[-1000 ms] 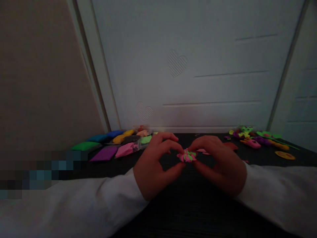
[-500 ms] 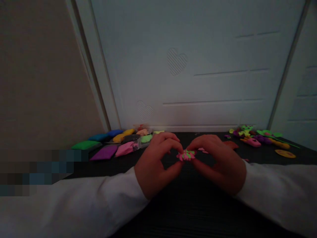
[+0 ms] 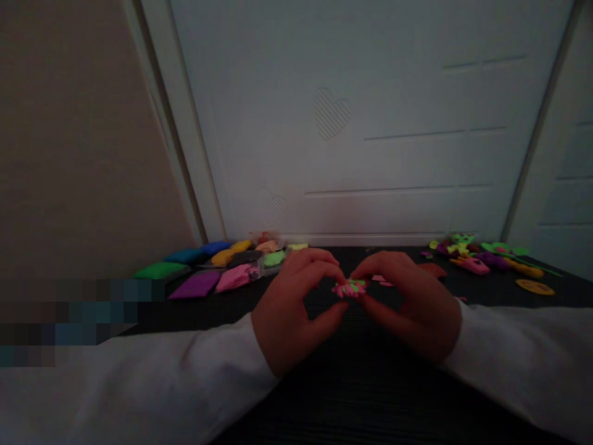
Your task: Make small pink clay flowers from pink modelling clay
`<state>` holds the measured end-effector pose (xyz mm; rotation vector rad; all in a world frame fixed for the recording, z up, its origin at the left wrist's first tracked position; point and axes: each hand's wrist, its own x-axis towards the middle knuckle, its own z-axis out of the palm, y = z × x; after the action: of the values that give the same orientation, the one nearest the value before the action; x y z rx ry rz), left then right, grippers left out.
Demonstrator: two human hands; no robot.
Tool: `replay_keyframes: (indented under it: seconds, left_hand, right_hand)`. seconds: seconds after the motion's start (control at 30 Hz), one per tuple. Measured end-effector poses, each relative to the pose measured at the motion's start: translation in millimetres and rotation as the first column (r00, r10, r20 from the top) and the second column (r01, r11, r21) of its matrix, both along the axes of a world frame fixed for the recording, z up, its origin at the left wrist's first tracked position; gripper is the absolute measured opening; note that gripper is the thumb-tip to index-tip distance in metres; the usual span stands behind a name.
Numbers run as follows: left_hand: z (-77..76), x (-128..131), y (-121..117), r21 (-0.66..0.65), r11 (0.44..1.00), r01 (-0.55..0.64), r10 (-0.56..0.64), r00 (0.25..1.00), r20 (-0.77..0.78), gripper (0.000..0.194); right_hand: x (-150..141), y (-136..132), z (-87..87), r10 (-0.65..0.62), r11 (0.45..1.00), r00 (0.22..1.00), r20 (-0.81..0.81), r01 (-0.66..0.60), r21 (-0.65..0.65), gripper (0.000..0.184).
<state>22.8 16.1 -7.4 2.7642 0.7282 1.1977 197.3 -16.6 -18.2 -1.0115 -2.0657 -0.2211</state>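
A small pink clay piece (image 3: 348, 290) with a frilled edge and bright green bits on top is between my two hands above the dark table. My left hand (image 3: 302, 309) has its index fingertip on the left side of the piece, with the thumb tip just under it. From the right, my right hand (image 3: 410, 303) pinches the piece between thumb and index finger. Behind the right fingers, pink flat scraps (image 3: 382, 280) lie on the table, partly hidden.
Bags of coloured clay, including a purple one (image 3: 195, 285), a pink one (image 3: 238, 277) and a green one (image 3: 162, 271), lie at the back left. Back right are clay figures, one pink (image 3: 473, 265), and an orange disc (image 3: 534, 287). A white panelled door (image 3: 393, 167) stands behind the table (image 3: 343, 383).
My left thumb has slid slightly to the right and lower along the clay piece's underside. The piece has shifted up a little. My right hand has barely moved.
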Motion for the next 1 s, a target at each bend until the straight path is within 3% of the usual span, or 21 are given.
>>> replay_keyframes:
  seconds: [0.17, 0.27, 0.4, 0.53, 0.7, 0.87, 1.0]
  left_hand:
    - [-1.3, -0.7, 1.2, -0.035, 0.999, 0.016, -0.015, 1.000, 0.021, 0.023]
    - [-5.9, -0.9, 7.1, -0.222, 0.972, 0.075, -0.057, 0.994, 0.089, 0.040]
    - [-10.4, 0.8, 14.8, -0.482, 0.844, 0.236, -0.108, 0.955, 0.278, 0.053]
    - [-8.8, 3.8, 15.7, -0.612, 0.720, 0.326, -0.085, 0.918, 0.388, 0.053]
    - [-6.1, 5.7, 15.0, -0.682, 0.631, 0.369, -0.094, 0.910, 0.404, 0.051]
    - [-5.5, 4.5, 18.1, -0.715, 0.607, 0.346, -0.059, 0.917, 0.393, 0.050]
    - [-5.6, 3.7, 21.7, -0.725, 0.584, 0.365, -0.041, 0.905, 0.422, 0.050]
  right_hand:
    - [0.7, 1.8, -1.6, -0.003, 1.000, 0.999, -0.036, 0.003, 0.007, 0.017]
    - [-1.1, 3.9, -1.1, -0.034, 0.995, 0.993, -0.113, 0.023, -0.095, 0.016]
    - [-3.9, 6.9, 0.8, -0.062, 0.945, 0.968, -0.242, -0.021, -0.325, 0.018]
    - [-4.2, 10.1, -0.1, -0.043, 0.919, 0.955, -0.294, -0.078, -0.388, 0.021]
    - [-4.9, 9.4, 1.1, -0.039, 0.916, 0.962, -0.272, -0.074, -0.395, 0.016]
    - [-4.1, 10.7, 3.0, 0.006, 0.875, 0.939, -0.344, -0.171, -0.452, 0.021]
    - [-2.4, 12.9, 2.0, -0.021, 0.874, 0.910, -0.414, -0.185, -0.450, 0.028]
